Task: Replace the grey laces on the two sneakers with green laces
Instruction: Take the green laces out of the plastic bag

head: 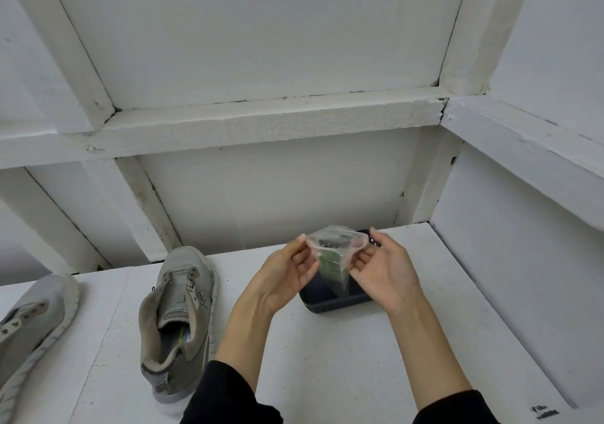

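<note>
Here, the fingers (302, 255) of the left hand (284, 275) and the right hand (380, 271) are pinching a clear bag (333, 244) holding green laces (331, 268), above a dark basket (336, 304). Left of the basket, two laceless grey sneakers (178, 322) are lying on the white surface (327, 358).

Setting: a plain, staged work booth, not a lived-in room. White foam-like board table (327, 358) walled far and right by white panels (261, 31) braced with white painted battens (261, 119). No furniture or decor visible. Black printed marking (544, 412) at near right edge, too blurred to read.
</note>
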{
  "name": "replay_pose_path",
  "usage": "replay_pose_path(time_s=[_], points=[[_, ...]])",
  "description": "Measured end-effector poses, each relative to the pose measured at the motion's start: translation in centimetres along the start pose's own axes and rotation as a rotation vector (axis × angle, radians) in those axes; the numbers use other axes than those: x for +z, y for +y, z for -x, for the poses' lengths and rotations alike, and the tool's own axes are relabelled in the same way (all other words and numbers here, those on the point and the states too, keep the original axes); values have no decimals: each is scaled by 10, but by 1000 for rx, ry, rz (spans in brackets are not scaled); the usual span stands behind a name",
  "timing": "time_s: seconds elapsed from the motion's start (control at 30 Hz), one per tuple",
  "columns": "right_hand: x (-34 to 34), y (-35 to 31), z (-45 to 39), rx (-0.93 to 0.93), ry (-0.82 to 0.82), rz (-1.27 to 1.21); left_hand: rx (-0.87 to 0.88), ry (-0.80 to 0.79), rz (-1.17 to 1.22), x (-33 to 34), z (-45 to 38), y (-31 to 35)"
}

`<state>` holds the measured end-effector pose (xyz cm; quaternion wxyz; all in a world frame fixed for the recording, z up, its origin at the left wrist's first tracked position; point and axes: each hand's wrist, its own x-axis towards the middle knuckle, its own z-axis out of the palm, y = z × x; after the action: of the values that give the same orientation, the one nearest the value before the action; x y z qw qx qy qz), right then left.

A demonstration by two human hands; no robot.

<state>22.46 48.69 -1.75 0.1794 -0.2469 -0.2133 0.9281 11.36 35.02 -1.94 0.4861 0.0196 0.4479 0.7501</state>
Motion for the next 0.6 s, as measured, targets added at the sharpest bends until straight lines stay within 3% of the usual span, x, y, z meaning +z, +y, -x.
replay_pose_path(time_s=[0.17,0.3,0.43,0.5,0.6], points=[[14,4,3,-293,34,702,131,12,-359,10,6,16],[19,-5,2,-665,381,1172,330,289,-564,8,2,24],[23,-7,-1,-761,518,1250,536,569,-939,18,5,15],[25,-6,0,-731,517,1217,587,601,-901,21,5,7],[33,-8,11,-717,387,1280,580,499,-722,22,2,0]])
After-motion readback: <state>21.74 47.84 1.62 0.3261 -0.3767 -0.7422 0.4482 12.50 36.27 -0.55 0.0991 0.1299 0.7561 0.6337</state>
